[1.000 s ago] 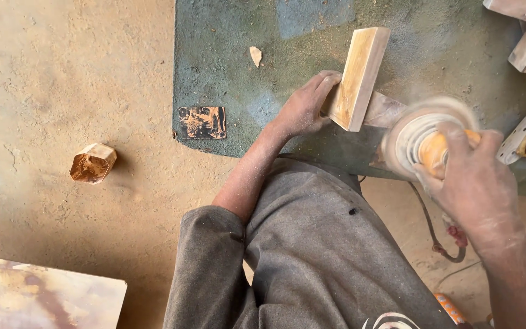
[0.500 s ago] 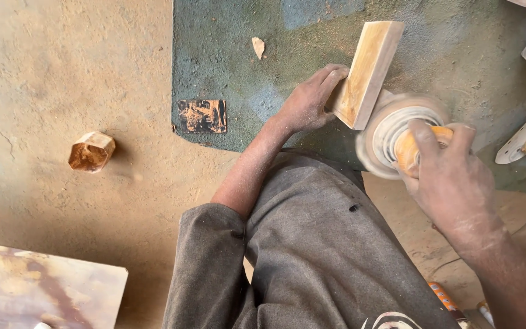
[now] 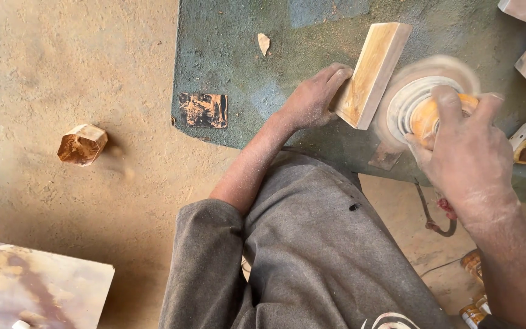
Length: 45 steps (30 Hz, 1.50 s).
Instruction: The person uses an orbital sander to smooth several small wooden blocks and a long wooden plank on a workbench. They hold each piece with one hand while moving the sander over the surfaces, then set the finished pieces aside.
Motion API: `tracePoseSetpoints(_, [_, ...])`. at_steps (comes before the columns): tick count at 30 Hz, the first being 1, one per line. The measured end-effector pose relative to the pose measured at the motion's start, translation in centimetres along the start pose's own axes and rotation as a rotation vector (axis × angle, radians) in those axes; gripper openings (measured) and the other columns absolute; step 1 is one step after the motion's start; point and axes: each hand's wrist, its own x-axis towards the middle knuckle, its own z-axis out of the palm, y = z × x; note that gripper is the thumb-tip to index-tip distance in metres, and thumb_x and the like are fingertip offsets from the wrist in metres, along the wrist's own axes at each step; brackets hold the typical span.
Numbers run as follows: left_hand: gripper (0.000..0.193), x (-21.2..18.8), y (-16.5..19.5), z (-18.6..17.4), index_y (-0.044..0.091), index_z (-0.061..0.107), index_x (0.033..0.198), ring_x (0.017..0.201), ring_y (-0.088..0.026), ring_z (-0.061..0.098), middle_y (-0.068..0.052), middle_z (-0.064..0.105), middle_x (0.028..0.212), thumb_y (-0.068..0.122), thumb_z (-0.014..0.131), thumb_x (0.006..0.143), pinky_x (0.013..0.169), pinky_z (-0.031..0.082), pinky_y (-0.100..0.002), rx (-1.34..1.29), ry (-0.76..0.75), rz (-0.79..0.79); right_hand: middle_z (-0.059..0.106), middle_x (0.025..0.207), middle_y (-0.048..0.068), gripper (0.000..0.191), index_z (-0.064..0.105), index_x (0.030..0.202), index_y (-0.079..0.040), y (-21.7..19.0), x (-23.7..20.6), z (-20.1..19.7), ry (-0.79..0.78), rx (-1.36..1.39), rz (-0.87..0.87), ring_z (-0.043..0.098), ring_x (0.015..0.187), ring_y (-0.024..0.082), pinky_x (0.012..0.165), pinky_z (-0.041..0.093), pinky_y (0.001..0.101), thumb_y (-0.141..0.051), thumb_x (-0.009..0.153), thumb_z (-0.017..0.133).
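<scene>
— How did the wood block [image 3: 371,74] lie?
— On the green mat [image 3: 226,55], long axis running from lower left up to upper right; the left hand [image 3: 312,97] clamped its lower end.
— And the right hand [image 3: 467,152]?
— Closed around the orange sander [image 3: 424,113]; its spinning disc [image 3: 397,103] was blurred, touching the block; the body was mostly hidden.

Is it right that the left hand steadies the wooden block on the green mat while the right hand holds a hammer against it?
Not quite. In the head view the right hand holds a spinning disc sander, not a hammer. The left hand does steady the wooden block on the green mat.
</scene>
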Motion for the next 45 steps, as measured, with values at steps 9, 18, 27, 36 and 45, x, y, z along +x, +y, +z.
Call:
tracePoseSetpoints(9, [0.081,-0.3,0.5,-0.6,0.012,0.046,0.142,0.134,-0.031,0.057,-0.009,0.052,0.147,0.013,0.086,0.072,0.109,0.054,-0.041,-0.067,0.013,-0.017,0.041,0.131,0.026,0.090,0.038,0.154,-0.012,1.4,-2.9,5.2,-0.216,0.258,0.197,0.070,0.091,0.038,0.071,0.066,0.0456,-0.049,0.085,0.081])
tracePoseSetpoints(18, [0.080,-0.2,1.8,-1.7,0.011,0.045,0.144,0.135,-0.031,0.058,-0.009,0.053,0.147,0.020,0.088,0.077,0.110,0.054,-0.041,-0.066,0.009,0.010,0.045,0.133,0.026,0.091,0.040,0.153,-0.011,4.6,-4.1,8.2,0.121,0.453,0.184,0.062,0.110,0.047,0.093,0.057,0.0556,-0.039,0.082,0.089])
tracePoseSetpoints(27, [0.079,0.1,2.1,-2.1,0.008,0.047,0.141,0.130,-0.031,0.062,-0.011,0.053,0.146,0.023,0.091,0.078,0.106,0.057,-0.041,-0.005,-0.025,0.006,0.044,0.127,0.024,0.097,0.032,0.155,-0.010,2.5,-1.5,8.0,0.151,0.527,0.042,0.058,0.113,0.041,0.092,0.055,0.0553,-0.036,0.081,0.088])
tracePoseSetpoints(36, [0.083,0.0,1.5,-2.4,0.009,0.048,0.142,0.129,-0.034,0.062,-0.013,0.055,0.144,0.015,0.088,0.070,0.104,0.058,-0.041,-0.005,-0.037,0.029,0.046,0.136,0.026,0.097,0.033,0.155,-0.008,4.2,-4.7,12.5,0.135,0.677,0.209,0.058,0.120,0.044,0.101,0.052,0.0556,-0.036,0.080,0.089])
tracePoseSetpoints(45, [0.081,-1.7,0.6,-2.7,0.005,0.044,0.142,0.132,-0.042,0.055,-0.023,0.053,0.141,0.015,0.088,0.075,0.109,0.052,-0.047,-0.093,0.137,-0.096,0.060,0.138,0.026,0.098,0.047,0.152,-0.006,8.3,-5.6,23.1,0.198,0.837,0.515,0.061,0.123,0.043,0.101,0.050,0.0525,-0.034,0.071,0.096])
